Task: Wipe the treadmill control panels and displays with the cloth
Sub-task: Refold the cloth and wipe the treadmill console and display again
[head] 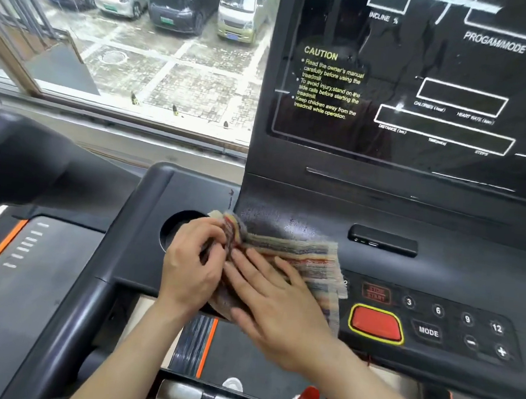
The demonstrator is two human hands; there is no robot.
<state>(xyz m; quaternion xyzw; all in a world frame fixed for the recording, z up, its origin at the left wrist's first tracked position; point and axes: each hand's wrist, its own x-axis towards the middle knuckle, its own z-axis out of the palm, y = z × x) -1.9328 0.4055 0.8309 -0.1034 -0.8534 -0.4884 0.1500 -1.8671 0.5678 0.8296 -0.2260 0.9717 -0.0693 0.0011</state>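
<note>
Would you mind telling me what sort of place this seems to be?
Probably a gym on an upper floor: a treadmill console with speed buttons, a second treadmill on the left, and a window looking down on parked cars.

One wide view from my head, angled forward and down.
It sits close above the dark grey treadmill console (444, 221), with the glossy black display panel (392, 83) filling the upper right, a window (159, 63) at upper left, and my forearms (123, 359) entering from the bottom edge.
</note>
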